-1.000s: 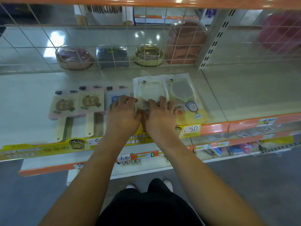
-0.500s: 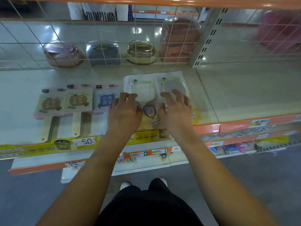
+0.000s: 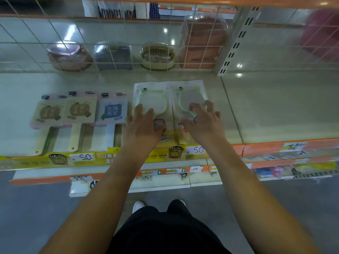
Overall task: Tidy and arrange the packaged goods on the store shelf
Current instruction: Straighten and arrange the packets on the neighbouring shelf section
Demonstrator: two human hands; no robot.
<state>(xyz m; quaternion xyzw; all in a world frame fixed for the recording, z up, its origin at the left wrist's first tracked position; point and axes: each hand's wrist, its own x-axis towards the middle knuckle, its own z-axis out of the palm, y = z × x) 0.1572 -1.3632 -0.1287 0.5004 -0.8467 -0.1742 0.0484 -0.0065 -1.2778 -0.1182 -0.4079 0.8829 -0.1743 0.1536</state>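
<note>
1. My left hand (image 3: 142, 125) lies flat, fingers straight, on the left pack (image 3: 152, 99); my right hand (image 3: 203, 121) hovers over the right pack (image 3: 190, 96), fingers spread and bent, gripping nothing.
2. Both packs lie side by side, touching, mid shelf (image 3: 275, 107).
3. Three paddle packs (image 3: 80, 111) left of them already form a row.
4. Left: squaring the two packs, I judge.

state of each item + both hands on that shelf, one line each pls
left hand: fingers straight, resting on the left clear packet
right hand: fingers spread and bent, tips on the right clear packet
left clear packet: flat, beside its twin
right clear packet: flat, edge against its twin
three paddle-shaped packs: flat, in a row, handles toward the front
four containers: upright behind the wire grid
</note>
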